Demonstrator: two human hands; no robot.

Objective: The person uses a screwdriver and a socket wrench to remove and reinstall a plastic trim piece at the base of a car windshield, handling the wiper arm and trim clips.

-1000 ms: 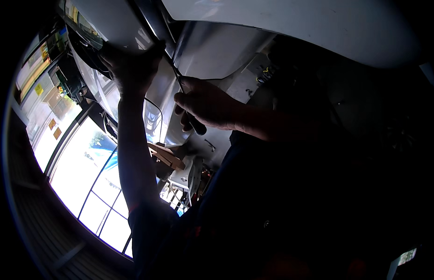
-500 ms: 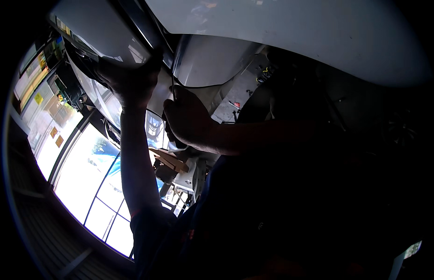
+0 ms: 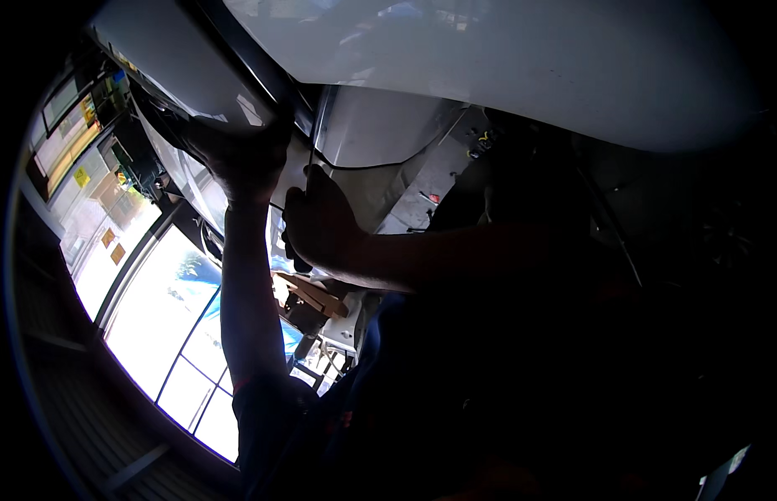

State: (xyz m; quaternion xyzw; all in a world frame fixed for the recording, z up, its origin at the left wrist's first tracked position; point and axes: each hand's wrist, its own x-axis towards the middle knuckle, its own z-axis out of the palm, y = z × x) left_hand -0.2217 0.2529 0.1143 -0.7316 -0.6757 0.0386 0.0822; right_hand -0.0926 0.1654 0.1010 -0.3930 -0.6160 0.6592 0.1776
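My left hand [image 3: 251, 167] is raised against the lower end of a pale glossy car panel [image 3: 184, 63]. It grips the panel's edge, though its fingers are mostly lost in shadow. Just to its right, my right hand [image 3: 323, 219] is a closed fist around what looks like a screwdriver [image 3: 311, 149]. The thin shaft points up from the fist toward the seam beside a dark trim strip [image 3: 255, 67]. Part of a dark handle shows under the fist. Where the tip meets the seam is too dark to make out.
A large white body panel [image 3: 488, 67] overhangs the top. Behind my right hand is a smaller grey panel [image 3: 380, 125], with a light surface [image 3: 413, 204] carrying small parts beyond it. Brown cardboard [image 3: 315, 294] lies below the hands. A bright window [image 3: 167, 309] fills the lower left.
The view has shifted a little, so the panels sit slightly lower. My right fist has moved slightly left, closer to my left wrist. Both grips look the same.
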